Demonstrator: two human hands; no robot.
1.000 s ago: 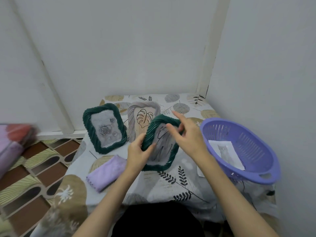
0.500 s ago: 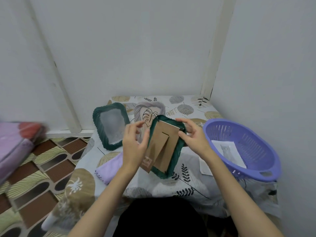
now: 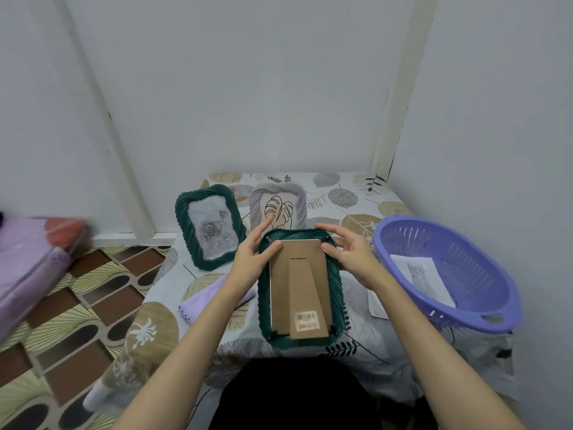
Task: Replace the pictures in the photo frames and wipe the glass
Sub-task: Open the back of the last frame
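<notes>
Cardboard backing (image 3: 299,285) faces up on the dark green frame (image 3: 300,288), which lies face-down near the table's (image 3: 356,193) front edge, its glass hidden. The left hand (image 3: 251,262) holds the frame's upper left rim, thumb on the backing; the right hand (image 3: 348,254) holds the upper right, fingers loosely curved. A lilac cloth (image 3: 198,302) is half covered by the left forearm. A second green frame (image 3: 208,226) and grey frame (image 3: 278,209) stand behind. A photo (image 3: 421,276) lies in the purple basket (image 3: 446,271).
</notes>
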